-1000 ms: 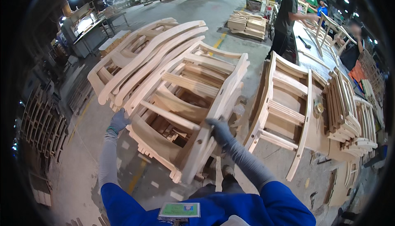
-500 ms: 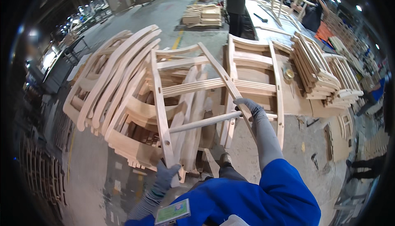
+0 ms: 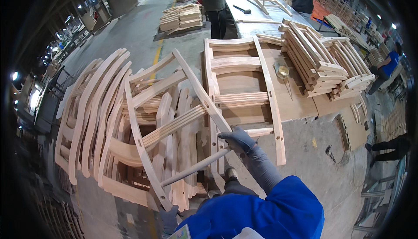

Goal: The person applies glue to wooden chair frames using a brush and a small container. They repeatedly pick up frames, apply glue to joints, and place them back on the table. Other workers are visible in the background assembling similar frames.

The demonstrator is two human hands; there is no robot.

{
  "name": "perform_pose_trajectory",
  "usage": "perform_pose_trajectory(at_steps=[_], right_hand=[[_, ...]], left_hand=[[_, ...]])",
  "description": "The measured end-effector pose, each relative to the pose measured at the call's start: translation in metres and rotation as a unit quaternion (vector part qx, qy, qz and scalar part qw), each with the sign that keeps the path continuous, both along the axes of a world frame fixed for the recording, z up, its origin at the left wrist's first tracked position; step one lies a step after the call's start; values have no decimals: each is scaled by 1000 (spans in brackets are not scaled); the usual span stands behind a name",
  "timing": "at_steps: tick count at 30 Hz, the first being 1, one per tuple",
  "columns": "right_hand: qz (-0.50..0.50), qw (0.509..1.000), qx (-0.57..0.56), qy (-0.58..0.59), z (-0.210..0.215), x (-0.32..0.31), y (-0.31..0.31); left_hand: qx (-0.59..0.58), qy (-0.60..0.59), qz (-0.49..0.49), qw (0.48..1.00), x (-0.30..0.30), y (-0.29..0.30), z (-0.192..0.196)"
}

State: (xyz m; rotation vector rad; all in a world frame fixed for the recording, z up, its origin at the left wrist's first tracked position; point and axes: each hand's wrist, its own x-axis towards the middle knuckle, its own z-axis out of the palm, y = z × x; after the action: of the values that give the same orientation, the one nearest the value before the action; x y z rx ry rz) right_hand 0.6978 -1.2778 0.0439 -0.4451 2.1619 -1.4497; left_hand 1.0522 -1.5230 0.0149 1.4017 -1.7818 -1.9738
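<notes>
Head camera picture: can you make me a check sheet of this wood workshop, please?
Surface: grey concrete floor; wooden workbench at right.
Job's things: bare wooden chair frame, tilted, held up in both hands.
Clutter: heap of curved chair frames at left; another frame lying on the bench; stacked curved parts; small round tin; hammer on the far table.
Grips: right hand, grey glove, closed on a frame rail; left hand, gloved, at the frame's lower end, partly hidden.
Cables: nothing seen.
Surroundings: other people at the far table; lumber stacks; ceiling lights.
</notes>
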Motion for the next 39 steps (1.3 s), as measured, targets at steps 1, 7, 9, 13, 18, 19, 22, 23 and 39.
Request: perform_pose_trajectory(at_steps=[1, 7, 9, 13, 18, 19, 22, 23, 39], right_hand=[[-14, 1000, 14, -9, 3, -5, 11], [-184, 969, -23, -165, 35, -31, 73], [-239, 954, -73, -166, 26, -35, 98], [-298, 929, -172, -134, 21, -50, 143], [-338, 930, -81, -122, 9, -81, 189], [-342, 928, -91, -120, 4, -86, 197], [-341, 931, -97, -88, -23, -108, 223], [-344, 928, -96, -103, -25, -114, 223], [-345, 908, 209, 111, -122, -141, 201]], left_hand=[[3, 10, 0, 1000, -11, 9, 2], [-35, 62, -67, 995, -89, 32, 14], [-61, 57, -112, 990, -109, 34, 7], [-78, 31, -192, 978, -173, 47, 21], [-108, 23, -264, 958, -244, 66, 3], [-120, 32, -280, 952, -255, 68, -4], [-109, 37, -315, 942, -280, 90, -17], [-93, 42, -284, 953, -278, 95, -32], [-272, -121, -398, 868, -264, 104, -126]])
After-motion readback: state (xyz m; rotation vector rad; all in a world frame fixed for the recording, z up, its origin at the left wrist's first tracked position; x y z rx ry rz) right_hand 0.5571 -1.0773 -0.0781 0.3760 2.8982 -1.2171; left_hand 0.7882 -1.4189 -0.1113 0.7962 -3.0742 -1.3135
